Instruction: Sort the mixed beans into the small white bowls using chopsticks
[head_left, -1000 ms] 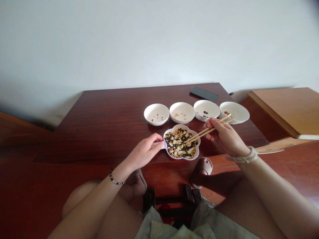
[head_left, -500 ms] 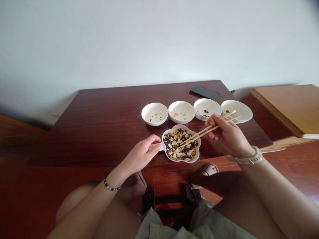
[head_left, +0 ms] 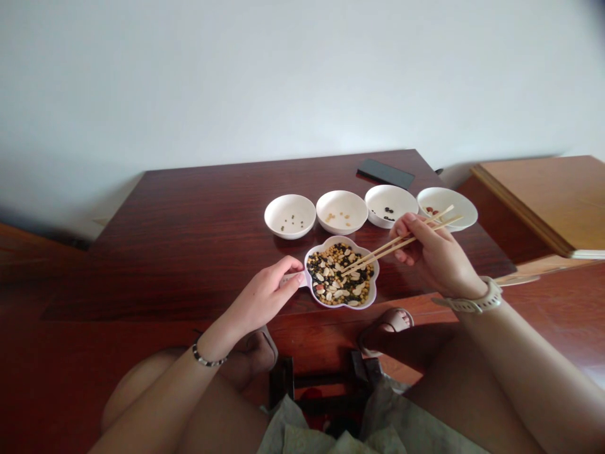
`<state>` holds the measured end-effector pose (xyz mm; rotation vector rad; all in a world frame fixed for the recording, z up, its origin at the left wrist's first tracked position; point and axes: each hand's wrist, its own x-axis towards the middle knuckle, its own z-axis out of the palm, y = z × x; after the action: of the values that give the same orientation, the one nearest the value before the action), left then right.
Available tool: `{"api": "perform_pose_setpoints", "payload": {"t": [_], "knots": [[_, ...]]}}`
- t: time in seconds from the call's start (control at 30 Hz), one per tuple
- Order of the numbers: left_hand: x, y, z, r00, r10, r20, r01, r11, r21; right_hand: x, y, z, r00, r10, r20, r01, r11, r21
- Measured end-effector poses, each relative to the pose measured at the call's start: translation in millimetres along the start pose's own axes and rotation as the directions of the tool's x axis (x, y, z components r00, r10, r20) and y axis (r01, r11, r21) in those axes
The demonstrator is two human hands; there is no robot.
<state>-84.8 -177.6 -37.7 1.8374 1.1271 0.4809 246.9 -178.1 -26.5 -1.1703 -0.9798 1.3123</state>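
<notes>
Dark red-brown wood, glossy with visible grain: the tabletop [head_left: 198,221] is a low square surface pushed against a plain white wall [head_left: 283,75]. Landmark is the flower-shaped dish [head_left: 341,302] near the tabletop's front edge, full of mixed beans, yellow, black and pale. Left hand [head_left: 267,293] sits just left of the dish, fingers pinching its small side handle. Right hand [head_left: 432,255] is right of the dish, closed around a pair of wooden chopsticks [head_left: 401,241], whose tips reach down into the beans; cannot tell if a bean is caught between them. Behind the dish runs a row of four white bowls: first bowl [head_left: 290,215] back-left with a few greenish beans, second bowl [head_left: 341,211] straight behind with yellow ones, third bowl [head_left: 391,205] back-right with black ones, fourth bowl [head_left: 448,208] further right with reddish ones, partly behind the chopstick ends. Black phone [head_left: 386,173] lies flat well behind the dish, near the back right corner. A lighter wooden board [head_left: 548,202] is far right of the dish, off the tabletop. Floor is reddish wood too.
</notes>
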Motion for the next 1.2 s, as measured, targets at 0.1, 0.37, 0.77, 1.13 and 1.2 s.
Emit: {"api": "perform_pose_setpoints", "payload": {"t": [0.1, 0.37, 0.77, 1.13, 1.2], "knots": [[-0.2, 0.6, -0.7, 1.0, 0.003, 0.002, -0.003, 1.0, 0.012, 1.1, -0.9, 0.3, 1.0, -0.005, -0.01, 0.005, 1.0, 0.008], [-1.5, 2.1, -1.4, 1.0, 0.014, -0.017, -0.014, 1.0, 0.026, 2.1, -1.4, 0.6, 1.0, 0.009, -0.017, -0.009, 1.0, 0.029], [-1.3, -0.1, -2.0, 1.0, 0.005, -0.001, -0.005, 1.0, 0.025, 3.0, -2.7, 0.3, 1.0, -0.009, -0.022, 0.009, 0.999, 0.034], [-1.0, -0.7, -2.1, 1.0, 0.006, -0.01, -0.006, 0.999, 0.038, -1.1, -8.3, 4.7, 0.992, -0.121, 0.046, 0.12, 0.992, 0.023], [-0.8, -0.6, -2.1, 1.0, 0.006, -0.011, -0.005, 0.999, 0.04, -0.2, -7.7, 4.2, 0.992, -0.117, 0.047, 0.117, 0.993, 0.008]]}}
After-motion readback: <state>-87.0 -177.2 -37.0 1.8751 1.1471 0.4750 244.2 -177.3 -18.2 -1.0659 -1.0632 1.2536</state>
